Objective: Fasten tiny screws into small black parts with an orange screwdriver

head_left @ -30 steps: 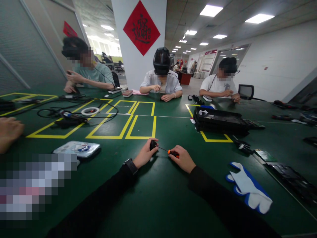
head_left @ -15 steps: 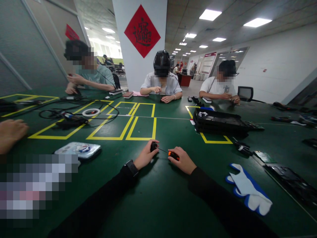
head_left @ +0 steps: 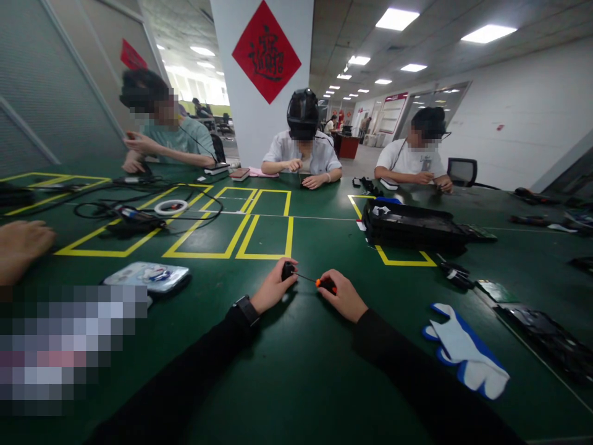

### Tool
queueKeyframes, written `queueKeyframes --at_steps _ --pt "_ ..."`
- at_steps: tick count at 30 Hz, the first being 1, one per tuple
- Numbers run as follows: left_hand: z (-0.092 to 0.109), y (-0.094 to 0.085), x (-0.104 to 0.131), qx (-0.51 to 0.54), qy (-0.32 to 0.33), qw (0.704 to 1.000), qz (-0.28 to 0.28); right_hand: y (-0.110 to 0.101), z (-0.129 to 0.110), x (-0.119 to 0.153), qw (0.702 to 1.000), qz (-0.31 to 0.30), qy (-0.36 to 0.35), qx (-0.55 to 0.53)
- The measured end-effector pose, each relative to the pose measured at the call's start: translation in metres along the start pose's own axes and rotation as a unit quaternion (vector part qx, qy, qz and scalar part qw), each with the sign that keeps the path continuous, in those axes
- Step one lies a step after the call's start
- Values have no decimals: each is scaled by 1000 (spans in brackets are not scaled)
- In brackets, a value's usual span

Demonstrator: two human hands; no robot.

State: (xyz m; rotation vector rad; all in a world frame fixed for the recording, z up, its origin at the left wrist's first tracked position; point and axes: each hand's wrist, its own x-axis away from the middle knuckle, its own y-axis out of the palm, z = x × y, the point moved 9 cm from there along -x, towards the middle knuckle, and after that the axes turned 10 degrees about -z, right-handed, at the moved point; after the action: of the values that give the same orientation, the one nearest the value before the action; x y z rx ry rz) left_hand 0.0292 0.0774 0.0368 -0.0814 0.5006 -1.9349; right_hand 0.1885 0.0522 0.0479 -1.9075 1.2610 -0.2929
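In the middle of the green table, my left hand has its fingers closed round a small black object. My right hand grips the black and orange handle of a screwdriver. The screwdriver's thin shaft points left and reaches the black object, so the two hands are a short way apart. What exactly the black object is, I cannot make out. A dark watch is on my left wrist.
Left lie a phone-like device, a white ring and cables; another person's hand rests beyond. Right are a white-blue glove, black trays and electronic parts. Three people sit across the table.
The view has tilted slightly. My right fingers have shifted on the screwdriver handle and cover more of it; my left hand keeps its hold.
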Motion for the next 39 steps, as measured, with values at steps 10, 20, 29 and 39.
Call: queueKeyframes --at_steps 10,20,29,39 --pt "0 -2 -1 -11 10 1000 5 0 -7 -1 999 0 -27 21" --pt "2 -1 0 -15 13 1000 5 0 -8 0 1000 -1 -19 12" --pt "4 -2 0 -4 41 999 8 0 -4 2 1000 6 -9 18" --pt "4 -3 0 -3 45 999 17 -1 -8 9 1000 21 -6 -14"
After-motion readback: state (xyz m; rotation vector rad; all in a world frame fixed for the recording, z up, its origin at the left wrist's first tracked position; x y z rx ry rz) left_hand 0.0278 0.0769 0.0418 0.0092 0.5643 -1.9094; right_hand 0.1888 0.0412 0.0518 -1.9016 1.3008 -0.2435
